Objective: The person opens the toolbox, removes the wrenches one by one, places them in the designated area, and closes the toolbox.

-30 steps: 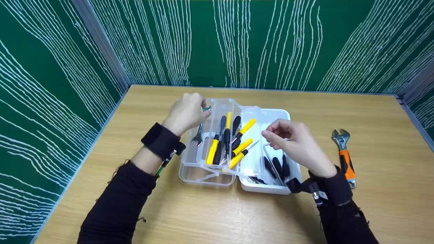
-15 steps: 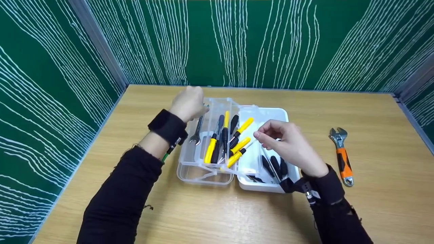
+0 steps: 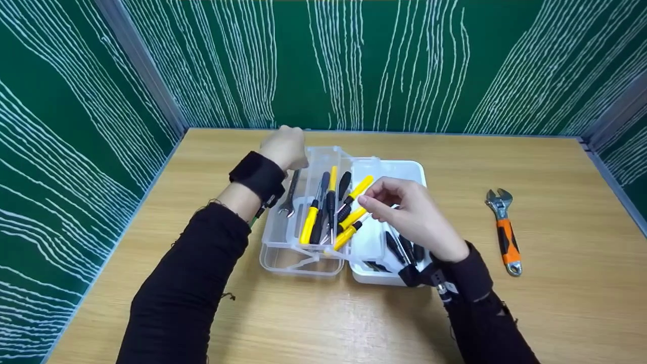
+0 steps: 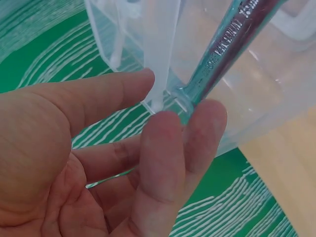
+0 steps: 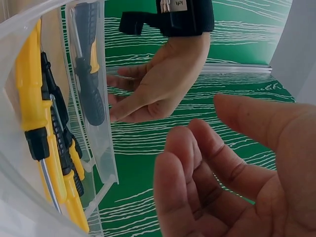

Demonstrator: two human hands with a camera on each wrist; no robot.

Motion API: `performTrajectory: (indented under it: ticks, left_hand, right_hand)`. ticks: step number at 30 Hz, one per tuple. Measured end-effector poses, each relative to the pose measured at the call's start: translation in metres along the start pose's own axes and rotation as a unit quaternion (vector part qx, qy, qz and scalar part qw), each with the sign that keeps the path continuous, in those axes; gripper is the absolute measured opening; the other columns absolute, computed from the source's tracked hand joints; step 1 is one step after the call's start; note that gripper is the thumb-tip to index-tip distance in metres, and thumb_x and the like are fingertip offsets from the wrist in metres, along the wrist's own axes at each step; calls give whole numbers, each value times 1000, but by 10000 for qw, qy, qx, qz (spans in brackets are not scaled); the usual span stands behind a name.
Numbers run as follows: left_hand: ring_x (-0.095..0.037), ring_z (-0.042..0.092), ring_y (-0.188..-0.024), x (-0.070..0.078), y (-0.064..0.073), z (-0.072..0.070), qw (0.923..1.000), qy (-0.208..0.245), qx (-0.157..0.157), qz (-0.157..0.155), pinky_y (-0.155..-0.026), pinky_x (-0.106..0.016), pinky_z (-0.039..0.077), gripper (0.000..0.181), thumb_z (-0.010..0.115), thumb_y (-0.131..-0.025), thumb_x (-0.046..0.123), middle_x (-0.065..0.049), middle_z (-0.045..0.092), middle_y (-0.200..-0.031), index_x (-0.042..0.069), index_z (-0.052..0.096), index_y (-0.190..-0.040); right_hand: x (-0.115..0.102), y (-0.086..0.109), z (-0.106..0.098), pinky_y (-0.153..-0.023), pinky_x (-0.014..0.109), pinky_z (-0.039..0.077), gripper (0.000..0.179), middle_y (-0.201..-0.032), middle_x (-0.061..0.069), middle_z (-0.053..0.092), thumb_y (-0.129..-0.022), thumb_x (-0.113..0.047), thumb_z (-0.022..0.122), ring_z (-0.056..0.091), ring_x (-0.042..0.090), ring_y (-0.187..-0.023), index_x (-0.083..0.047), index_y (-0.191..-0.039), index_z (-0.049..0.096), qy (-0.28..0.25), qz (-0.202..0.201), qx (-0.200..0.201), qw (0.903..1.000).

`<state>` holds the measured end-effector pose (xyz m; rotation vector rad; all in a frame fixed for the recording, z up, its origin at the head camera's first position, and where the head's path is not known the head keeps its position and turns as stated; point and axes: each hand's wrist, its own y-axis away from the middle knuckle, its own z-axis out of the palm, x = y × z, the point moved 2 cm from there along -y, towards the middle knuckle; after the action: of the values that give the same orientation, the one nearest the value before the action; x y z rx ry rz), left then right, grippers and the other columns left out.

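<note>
A chrome wrench (image 3: pixel 289 194) lies lengthwise in the clear upper tray (image 3: pixel 283 237) of an unfolded plastic toolbox. My left hand (image 3: pixel 284 147) is at its far end; in the left wrist view thumb and fingers stand apart, fingertips right beside the wrench (image 4: pixel 222 49). Yellow-and-black screwdrivers (image 3: pixel 309 225) fill the neighbouring compartment. Over the toolbox's white base (image 3: pixel 417 174) hovers my right hand (image 3: pixel 404 205), fingers loosely bent and thumb apart, nothing between them. In the head view it overlaps a yellow screwdriver handle. Black-handled tools (image 3: pixel 393 247) lie in the base below it.
To the right on the wooden table (image 3: pixel 566 212) lies an adjustable wrench (image 3: pixel 505 235) with an orange-and-black handle. Green panels (image 3: pixel 293 60) with white wavy lines enclose the table's back and sides.
My left hand has moved back a little, now covering the wrench's far end. My right hand has shifted left toward the screwdrivers. The head view has also shifted slightly.
</note>
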<state>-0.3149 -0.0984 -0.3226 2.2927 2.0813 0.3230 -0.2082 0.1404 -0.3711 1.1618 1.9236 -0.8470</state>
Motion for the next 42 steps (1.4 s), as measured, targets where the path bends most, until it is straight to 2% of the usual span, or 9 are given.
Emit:
performTrajectory:
  ticks: [3, 9, 15, 23, 27, 31, 34, 37, 42]
  left_hand:
    - [-23, 57, -84, 0, -6, 3, 9998, -201, 41, 71, -67, -33, 47, 19, 70, -98, 13, -12, 70, -108, 1, 73, -111]
    - [-24, 58, -85, -1, -12, 7, 9996, -270, 88, 40, -68, -32, 49, 17, 71, -96, 11, -13, 73, -109, 1, 73, -109]
    - [-25, 62, -90, 0, -17, 9, 9997, -197, 147, -53, -73, -33, 54, 22, 73, -95, 10, -15, 75, -117, -1, 73, -114]
    - [-25, 66, -93, 3, -26, 14, 9992, -165, 336, -143, -68, -36, 53, 22, 67, -99, 9, -17, 75, -120, -1, 72, -119]
    - [-24, 65, -92, 4, -26, 16, 9989, -214, 363, -182, -68, -36, 53, 22, 65, -101, 10, -15, 75, -119, 1, 73, -120]
    - [-26, 68, -99, 3, -26, 16, 9988, -232, 379, -220, -72, -37, 55, 23, 66, -102, 11, -15, 75, -121, 2, 73, -120]
    - [-26, 67, -98, 3, -26, 17, 9989, -222, 332, -245, -72, -37, 54, 22, 64, -101, 10, -14, 75, -122, 2, 74, -119]
    - [-25, 61, -91, 2, -26, 16, 9993, -152, 203, -265, -67, -35, 49, 20, 64, -100, 9, -13, 74, -118, 2, 73, -117]
    - [-24, 56, -87, -2, -28, 17, 9998, 2, -12, -208, -65, -32, 43, 15, 66, -100, 12, -11, 68, -111, 3, 71, -111]
  right_hand:
    - [-1, -1, 3, -67, 23, 51, 17, -83, 4, 67, -104, -27, 73, 62, 19, -74, -10, -100, 73, -20, 11, -6, 10000]
    - [-1, -1, 3, -67, 23, 51, 19, -84, 5, 68, -104, -28, 73, 62, 19, -75, -10, -101, 73, -26, 40, 3, 10000]
    - [0, -2, 2, -68, 23, 51, 20, -86, 6, 69, -104, -29, 73, 63, 19, -76, -10, -102, 73, -7, 87, -36, 10000]
    - [1, -3, 1, -67, 23, 50, 19, -84, 5, 68, -104, -29, 73, 62, 19, -75, -10, -102, 73, 29, 55, -28, 10000]
    - [3, -4, 1, -67, 23, 49, 19, -83, 4, 68, -104, -29, 73, 62, 19, -74, -11, -101, 73, 50, 45, -9, 10000]
    - [4, -5, 2, -66, 23, 49, 18, -83, 5, 69, -104, -28, 73, 63, 18, -74, -11, -100, 74, 65, 20, 28, 10000]
    - [5, -5, 2, -67, 22, 49, 17, -85, 9, 70, -104, -28, 73, 65, 24, -75, -11, -100, 74, 59, 28, 24, 10000]
    - [6, -5, 2, -67, 23, 50, 17, -87, 12, 71, -104, -28, 73, 65, 28, -77, -11, -101, 74, 60, 48, 5, 10000]
    - [6, -5, 2, -68, 23, 50, 18, -88, 11, 71, -104, -29, 73, 64, 22, -77, -11, -101, 73, 90, 50, 7, 9999]
